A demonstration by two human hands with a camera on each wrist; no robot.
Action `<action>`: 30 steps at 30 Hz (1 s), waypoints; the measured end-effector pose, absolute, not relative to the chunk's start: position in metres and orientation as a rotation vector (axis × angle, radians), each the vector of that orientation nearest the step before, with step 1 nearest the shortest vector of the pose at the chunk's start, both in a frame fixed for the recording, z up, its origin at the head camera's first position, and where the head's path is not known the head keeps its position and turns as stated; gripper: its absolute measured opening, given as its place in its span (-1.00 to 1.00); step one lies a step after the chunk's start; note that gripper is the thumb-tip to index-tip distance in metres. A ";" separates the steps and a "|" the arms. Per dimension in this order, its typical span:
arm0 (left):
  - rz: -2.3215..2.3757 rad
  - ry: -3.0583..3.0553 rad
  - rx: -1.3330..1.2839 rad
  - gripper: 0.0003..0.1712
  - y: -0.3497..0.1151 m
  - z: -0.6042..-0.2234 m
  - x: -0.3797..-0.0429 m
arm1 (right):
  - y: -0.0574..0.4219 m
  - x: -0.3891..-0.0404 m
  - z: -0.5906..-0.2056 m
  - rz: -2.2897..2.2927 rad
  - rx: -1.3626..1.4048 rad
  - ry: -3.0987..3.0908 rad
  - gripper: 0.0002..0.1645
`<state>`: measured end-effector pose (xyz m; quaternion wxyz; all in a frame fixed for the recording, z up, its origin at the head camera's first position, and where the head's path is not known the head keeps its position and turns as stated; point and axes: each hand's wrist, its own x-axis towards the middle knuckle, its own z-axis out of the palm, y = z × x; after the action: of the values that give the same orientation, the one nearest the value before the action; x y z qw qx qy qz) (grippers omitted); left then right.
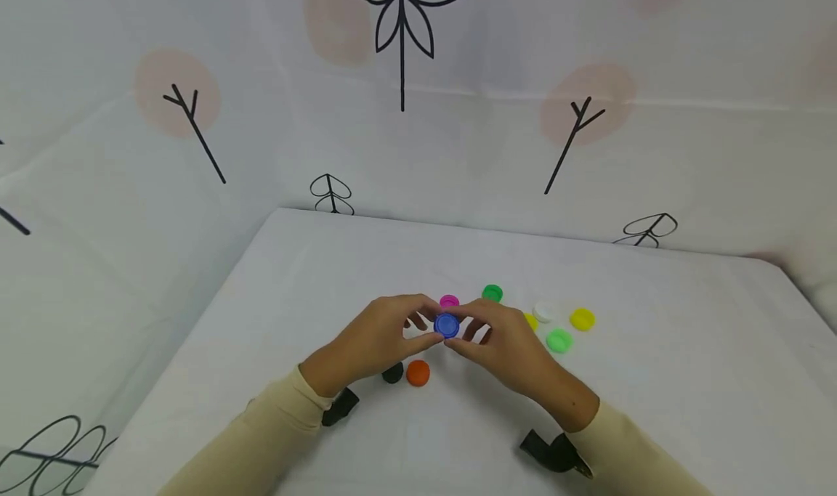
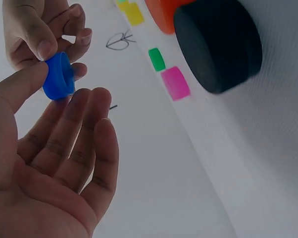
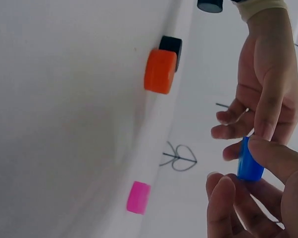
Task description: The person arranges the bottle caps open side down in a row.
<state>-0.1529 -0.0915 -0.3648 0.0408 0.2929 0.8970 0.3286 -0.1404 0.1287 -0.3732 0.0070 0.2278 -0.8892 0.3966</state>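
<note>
A round blue bottle cap [image 1: 447, 326] is held above the table between both hands. My left hand [image 1: 373, 336] pinches it from the left with thumb and fingertips, while my right hand [image 1: 506, 343] pinches its right side. The left wrist view shows the hollow inside of the blue cap [image 2: 59, 77]. Seen from the right wrist, the blue cap [image 3: 250, 161] stands on edge between the thumbs and fingers. Beneath the hands lie an orange cap [image 1: 418, 373] and a black cap [image 1: 392, 373], side by side. A pink cap [image 1: 449, 301] sits just behind the held cap.
A green cap [image 1: 492, 293], a white cap [image 1: 543, 311], a light green cap [image 1: 559, 340] and a yellow cap [image 1: 583, 319] are spread on the white table [image 1: 314, 263] to the right. Another yellow cap [image 1: 532, 322] is partly hidden by the right hand. A patterned cloth [image 1: 458, 155] hangs behind.
</note>
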 end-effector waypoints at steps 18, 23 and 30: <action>0.784 2.699 0.887 -0.70 -0.085 -0.374 -0.145 | 0.136 -0.131 -0.394 1.303 0.791 -2.902 -0.62; 0.691 2.739 0.988 -0.70 -0.085 -0.384 -0.147 | 0.136 -0.131 -0.397 1.278 0.811 -2.948 -0.61; 0.611 2.768 1.070 -0.73 -0.086 -0.393 -0.147 | 0.136 -0.135 -0.404 1.246 0.844 -3.032 -0.63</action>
<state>-0.1472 -0.0859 -0.3928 0.0557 0.3524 0.9122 0.2013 -0.1353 0.1356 -0.4038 -0.1214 0.2476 -0.8890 0.3655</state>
